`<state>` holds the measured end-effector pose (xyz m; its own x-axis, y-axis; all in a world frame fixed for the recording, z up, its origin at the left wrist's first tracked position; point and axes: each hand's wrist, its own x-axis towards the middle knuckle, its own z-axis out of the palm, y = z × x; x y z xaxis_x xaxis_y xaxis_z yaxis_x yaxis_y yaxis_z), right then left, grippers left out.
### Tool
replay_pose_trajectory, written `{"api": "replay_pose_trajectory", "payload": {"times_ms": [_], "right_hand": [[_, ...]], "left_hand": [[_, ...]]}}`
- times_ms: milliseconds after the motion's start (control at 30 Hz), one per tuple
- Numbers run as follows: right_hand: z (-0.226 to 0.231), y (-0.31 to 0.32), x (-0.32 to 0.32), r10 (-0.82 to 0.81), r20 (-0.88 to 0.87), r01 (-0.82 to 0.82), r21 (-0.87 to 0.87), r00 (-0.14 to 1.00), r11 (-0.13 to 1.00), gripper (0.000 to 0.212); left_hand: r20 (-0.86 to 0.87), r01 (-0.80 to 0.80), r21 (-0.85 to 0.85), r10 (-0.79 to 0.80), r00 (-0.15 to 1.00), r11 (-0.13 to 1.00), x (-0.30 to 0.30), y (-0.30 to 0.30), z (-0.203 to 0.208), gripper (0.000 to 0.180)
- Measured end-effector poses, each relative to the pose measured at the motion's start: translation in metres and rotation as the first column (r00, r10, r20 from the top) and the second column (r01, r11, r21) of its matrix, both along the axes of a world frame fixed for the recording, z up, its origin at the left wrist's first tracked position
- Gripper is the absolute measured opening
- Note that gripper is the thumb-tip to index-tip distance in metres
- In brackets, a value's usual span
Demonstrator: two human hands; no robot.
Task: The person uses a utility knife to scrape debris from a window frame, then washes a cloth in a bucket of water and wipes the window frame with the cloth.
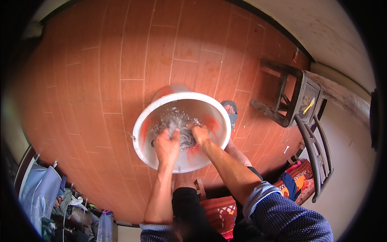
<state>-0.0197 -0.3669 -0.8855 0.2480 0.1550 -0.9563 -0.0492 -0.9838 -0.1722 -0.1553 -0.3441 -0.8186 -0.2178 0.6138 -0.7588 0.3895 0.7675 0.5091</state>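
Note:
A large white bucket (183, 96) stands on the floor in front of me, with splashing water and a wet grey cloth (187, 140) inside. My left hand (167, 144) is at the left of the cloth, low in the bucket; motion smears its fingers, so their grip is unclear. On the other side my right hand (200, 135) has its fingers curled closed at the cloth's upper right edge, seemingly gripping it. Splashes hide part of the cloth and the fingertips.
Brown plank-look tiles (133, 52) cover the floor. To the right a dark chair (298, 97) lies tipped over, with a yellow object (308, 106) on it. My sandalled foot (230, 111) is beside the bucket. Clothes and blue fabric (42, 189) fill the lower left.

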Motion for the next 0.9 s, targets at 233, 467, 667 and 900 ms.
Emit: {"api": "replay_pose_trajectory", "payload": {"times_ms": [233,467,667,900], "right_hand": [[0.027,0.016,0.012,-0.240,-0.274,0.239,-0.041,0.931,0.970,0.038],[0.082,0.035,0.019,-0.334,-0.441,0.308,-0.132,0.833,0.942,0.042],[0.148,0.048,0.027,-0.061,-0.341,0.072,0.019,0.938,0.997,0.079],[0.175,0.028,0.033,0.132,-0.395,-0.064,0.180,0.909,0.982,0.041]], "left_hand": [[0.042,0.125,0.310,-0.145,0.989,0.943,0.040,-0.020,0.121,0.017],[0.016,0.166,0.503,-0.201,0.979,0.848,0.046,-0.028,0.186,0.012],[-0.118,0.317,0.500,-0.299,0.947,0.806,0.037,-0.034,0.193,0.017],[-0.077,0.288,0.462,-0.286,0.955,0.839,0.042,-0.043,0.186,0.029]]}}
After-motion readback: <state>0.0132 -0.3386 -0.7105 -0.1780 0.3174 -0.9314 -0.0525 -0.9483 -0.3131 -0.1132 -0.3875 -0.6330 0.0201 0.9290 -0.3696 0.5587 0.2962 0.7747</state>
